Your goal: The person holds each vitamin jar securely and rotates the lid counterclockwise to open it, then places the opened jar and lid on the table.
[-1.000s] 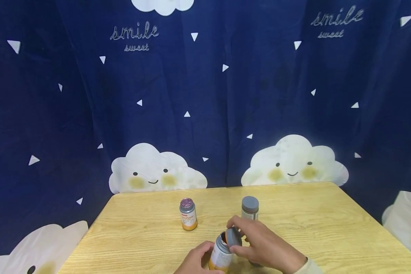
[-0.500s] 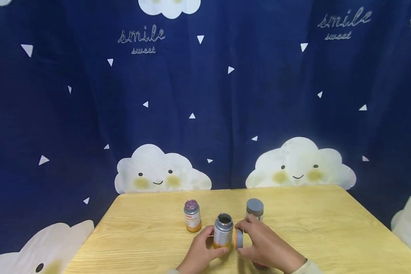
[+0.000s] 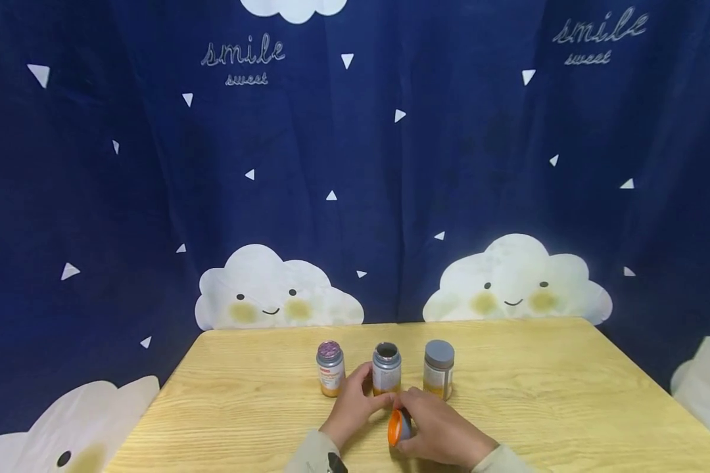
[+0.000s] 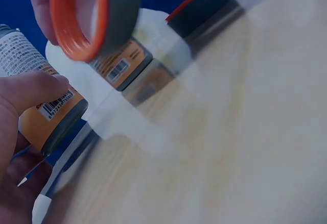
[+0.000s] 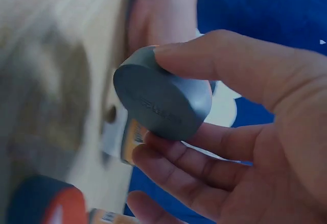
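Bottle open and moved back, lid off.
My left hand grips it, thumb and fingers curled round; it has moved toward the far edge of the table surface, between the purple-topped bottle and the capped bottle, making, I judge, a row of three. My right hand pinches the lid, orange inside facing left.

Navy curtain behind, scattered white triangles, smiling white clouds, "smile sweet" lettering, light wooden table

The grey cap is orange inside.
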